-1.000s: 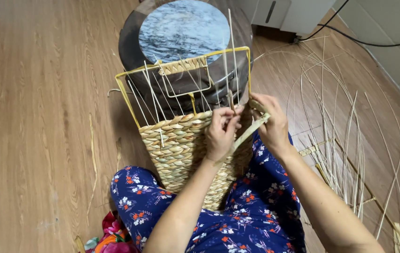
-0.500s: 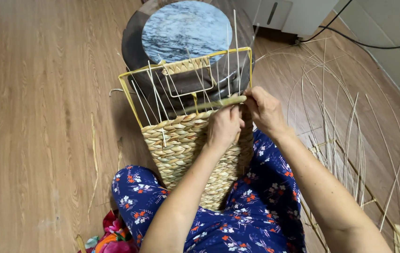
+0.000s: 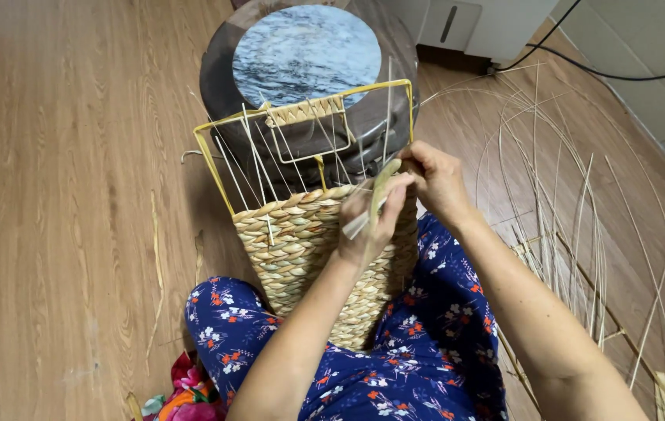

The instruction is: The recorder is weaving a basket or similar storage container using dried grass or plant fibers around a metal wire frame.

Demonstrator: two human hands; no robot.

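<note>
A person seated on a wooden floor (image 3: 60, 195) is working a half-woven basket (image 3: 309, 249) that is resting between the knees, against legs clad in blue floral trousers (image 3: 434, 343); the woven part is covering the lower portion of a yellow wire frame (image 3: 227, 125), whose upper bars and thin upright stakes are standing bare above the weave. The left hand (image 3: 371, 226) is lying against the top edge of the weaving, its fingers (image 3: 391, 199) curled closed and pinching a flat, pale green strand (image 3: 375, 199) that is running up between them; the right hand (image 3: 438, 183) is meeting it just beside the frame's right corner, its fingers (image 3: 414, 160) bent closed around the upper end of the same strand, so that both hands are gripping it at the basket's rim. Whether the strand is passing behind a stake is impossible to tell; the knuckles are hiding that spot. Behind the basket a round dark stool (image 3: 309, 70) with a mottled blue-grey top is standing; to the right, a fan of long loose reeds (image 3: 574, 226) is spreading over the floor, well apart from the hands; a bundle of bright cloth (image 3: 184, 390) is showing near the left knee; a black cable (image 3: 613, 74) is trailing along the wall.
</note>
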